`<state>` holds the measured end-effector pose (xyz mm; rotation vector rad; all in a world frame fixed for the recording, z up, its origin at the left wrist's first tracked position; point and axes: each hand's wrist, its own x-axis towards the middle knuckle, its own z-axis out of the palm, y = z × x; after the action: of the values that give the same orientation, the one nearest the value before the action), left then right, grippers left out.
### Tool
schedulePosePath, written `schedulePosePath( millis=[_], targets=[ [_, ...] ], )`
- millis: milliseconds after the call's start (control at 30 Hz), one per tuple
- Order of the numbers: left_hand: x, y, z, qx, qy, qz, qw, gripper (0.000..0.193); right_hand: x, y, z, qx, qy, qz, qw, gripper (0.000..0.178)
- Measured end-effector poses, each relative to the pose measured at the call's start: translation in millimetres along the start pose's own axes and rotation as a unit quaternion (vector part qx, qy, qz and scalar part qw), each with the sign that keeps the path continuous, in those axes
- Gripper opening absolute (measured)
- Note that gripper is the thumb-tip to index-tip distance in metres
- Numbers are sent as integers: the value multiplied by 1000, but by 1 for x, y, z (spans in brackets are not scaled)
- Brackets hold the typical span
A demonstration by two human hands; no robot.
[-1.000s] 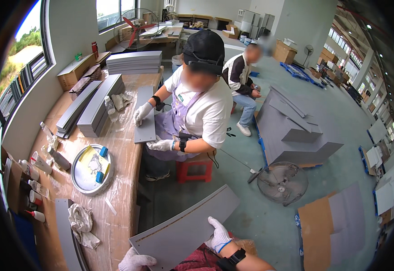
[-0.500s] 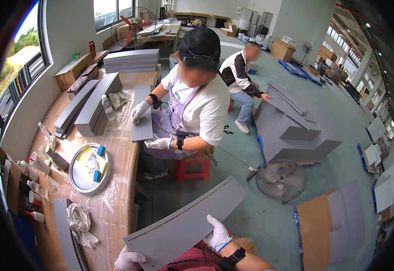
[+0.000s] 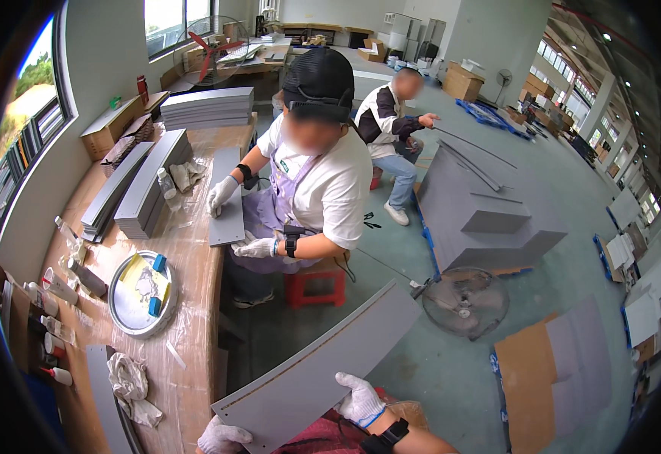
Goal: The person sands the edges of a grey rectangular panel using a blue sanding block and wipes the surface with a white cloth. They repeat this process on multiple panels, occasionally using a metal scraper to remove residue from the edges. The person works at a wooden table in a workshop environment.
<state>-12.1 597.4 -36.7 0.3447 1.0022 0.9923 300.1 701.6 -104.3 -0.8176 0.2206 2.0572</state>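
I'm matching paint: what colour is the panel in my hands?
Grey; the panel shows best in the head view.

Long grey panel (image 3: pixel 311 372), brown line along far edge, held aslant, right end farther away

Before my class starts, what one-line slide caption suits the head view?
Gloved left hand and right hand hold a grey panel beside a table, near a co-worker.

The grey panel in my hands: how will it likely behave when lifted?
The grey panel is probably stiff: its far end juts past the right hand without obvious droop. That long overhang may make it tip if the left hand lets go. Its smooth-looking face could be slightly slippery.
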Motion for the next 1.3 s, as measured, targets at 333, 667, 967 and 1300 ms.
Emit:
schedulePosePath(
  millis=[333, 667, 967, 1300],
  targets=[
    [8, 7, -2, 12, -11, 2, 1000, 63, -2, -3, 5, -23, -12, -10, 1000, 38],
    [11, 4, -18, 34, -13, -20, 999, 63, -6, -2, 6, -35, -1, -26, 999, 32],
    [4, 6, -11, -3, -2, -2, 1000, 63, -6, 4, 1, -35, -6, -15, 999, 28],
    [0, 5, -19, -29, 19, -14, 999, 72, -11, 11, 4, -36, -23, 1, 999, 31]
  ],
)
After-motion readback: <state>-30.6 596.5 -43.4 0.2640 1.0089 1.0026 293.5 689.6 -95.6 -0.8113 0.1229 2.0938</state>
